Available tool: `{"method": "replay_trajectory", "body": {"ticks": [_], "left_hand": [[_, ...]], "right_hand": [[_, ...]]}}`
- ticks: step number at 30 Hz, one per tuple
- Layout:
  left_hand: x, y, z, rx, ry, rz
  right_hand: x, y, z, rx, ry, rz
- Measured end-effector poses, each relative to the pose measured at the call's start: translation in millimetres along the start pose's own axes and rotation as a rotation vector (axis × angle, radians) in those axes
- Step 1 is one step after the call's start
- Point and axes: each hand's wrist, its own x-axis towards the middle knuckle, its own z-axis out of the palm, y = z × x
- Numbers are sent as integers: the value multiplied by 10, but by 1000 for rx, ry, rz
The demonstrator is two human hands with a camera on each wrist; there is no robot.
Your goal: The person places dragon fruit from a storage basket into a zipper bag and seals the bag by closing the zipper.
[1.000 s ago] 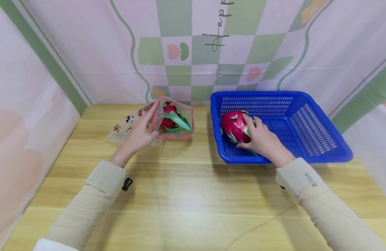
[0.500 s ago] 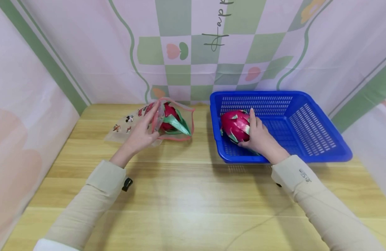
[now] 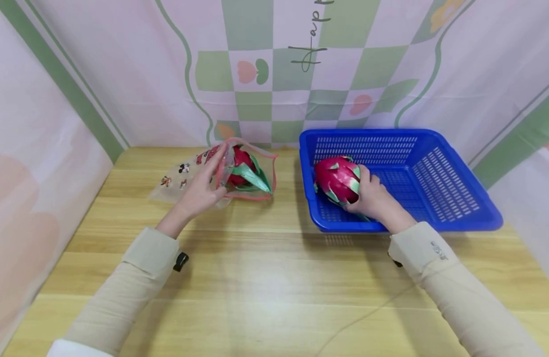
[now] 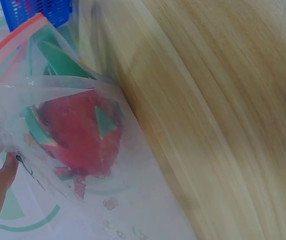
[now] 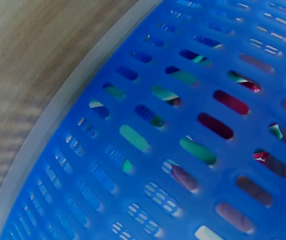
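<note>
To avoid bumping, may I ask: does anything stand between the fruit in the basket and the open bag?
Yes: the left wall of the blue basket stands between the dragon fruit and the bag. Nothing else visible does.

Wood-grain table [image 3: 274, 277], pale, glossy. Behind it, backdrop cloth [image 3: 292, 104] with green-and-white checks, fruit-like prints, sideways dark lettering [image 3: 309, 48]. Left side cloth [image 3: 37, 129]: green stripe, faint peach shapes.

cloth-walled booth [image 3: 46, 129], printed backdrop [image 3: 292, 69], wood-grain tabletop [image 3: 274, 277]
</note>
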Motion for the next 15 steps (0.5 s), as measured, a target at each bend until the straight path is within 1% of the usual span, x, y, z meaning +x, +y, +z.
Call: {"method": "replay_trajectory", "body": {"ticks": [3, 10, 15], "left_hand": [[0, -4, -4, 6, 3, 2], [-9, -2, -11, -9, -4, 3], [-20, 4, -16, -14, -20, 12]], "right_hand": [[-6, -6, -9, -14, 11, -11], [6, -34, -17, -53, 8, 7], [11, -25, -21, -35, -9, 22]]}}
